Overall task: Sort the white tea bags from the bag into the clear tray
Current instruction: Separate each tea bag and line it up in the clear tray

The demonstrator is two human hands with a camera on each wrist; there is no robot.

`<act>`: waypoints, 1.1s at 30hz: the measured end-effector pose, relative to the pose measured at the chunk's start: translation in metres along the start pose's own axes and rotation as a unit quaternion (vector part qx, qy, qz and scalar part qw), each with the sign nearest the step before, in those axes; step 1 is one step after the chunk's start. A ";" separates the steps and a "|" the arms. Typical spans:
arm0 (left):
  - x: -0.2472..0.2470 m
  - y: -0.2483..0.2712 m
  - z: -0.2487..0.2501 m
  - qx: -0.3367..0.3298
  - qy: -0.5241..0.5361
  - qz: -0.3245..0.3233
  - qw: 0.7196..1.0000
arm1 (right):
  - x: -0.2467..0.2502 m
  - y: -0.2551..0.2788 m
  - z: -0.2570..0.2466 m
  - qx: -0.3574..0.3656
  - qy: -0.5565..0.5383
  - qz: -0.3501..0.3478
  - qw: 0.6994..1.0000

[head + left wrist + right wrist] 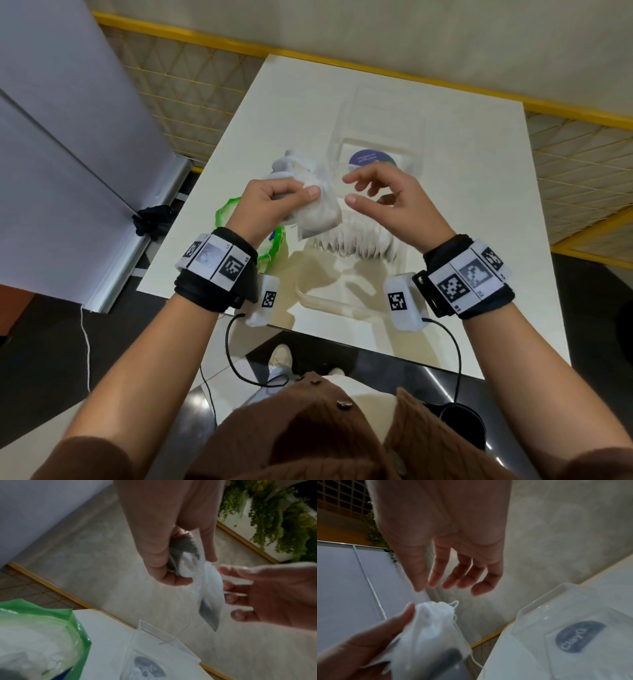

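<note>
My left hand (274, 202) grips a bunch of white tea bags (315, 205) above the table, thumb pressed on top; the same tea bags (205, 585) hang from its fingers in the left wrist view, and the tea bags (433, 628) show again in the right wrist view. My right hand (383, 202) hovers just right of them, fingers loosely spread and holding nothing. Below the hands the clear tray (308, 294) holds a row of white tea bags (356, 240). The green-rimmed bag (270, 246) lies under my left wrist.
The white table (479, 205) carries a clear lid with a purple round label (371, 159) behind the tray. A yellow mesh fence (191, 92) runs round the table's far sides. A white panel (68, 137) stands at the left.
</note>
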State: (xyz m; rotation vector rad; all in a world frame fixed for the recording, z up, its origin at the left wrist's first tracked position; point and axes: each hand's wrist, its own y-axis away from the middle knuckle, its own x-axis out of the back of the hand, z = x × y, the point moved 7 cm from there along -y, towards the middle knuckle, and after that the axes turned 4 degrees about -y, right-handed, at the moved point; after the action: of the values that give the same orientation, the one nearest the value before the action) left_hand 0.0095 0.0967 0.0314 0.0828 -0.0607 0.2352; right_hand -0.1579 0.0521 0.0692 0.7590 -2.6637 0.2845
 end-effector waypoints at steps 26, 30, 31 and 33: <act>0.008 -0.022 -0.047 0.163 0.191 -0.197 0.948 | -0.038 -0.048 -0.057 -0.064 0.033 -0.058 0.996; 0.007 -0.023 -0.045 0.152 0.217 -0.222 0.938 | -0.039 -0.051 -0.058 -0.063 0.053 -0.024 0.996; 0.007 -0.025 -0.047 0.151 0.228 -0.229 0.934 | -0.038 -0.051 -0.058 -0.059 0.059 -0.018 0.996; 0.006 -0.025 -0.052 0.168 0.255 -0.232 0.923 | -0.036 -0.052 -0.061 -0.050 0.063 0.001 0.997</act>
State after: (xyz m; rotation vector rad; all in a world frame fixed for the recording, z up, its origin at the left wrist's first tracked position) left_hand 0.0237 0.0779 -0.0218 0.3715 0.5185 -0.2164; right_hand -0.0839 0.0429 0.1161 0.6845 -2.5391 0.1924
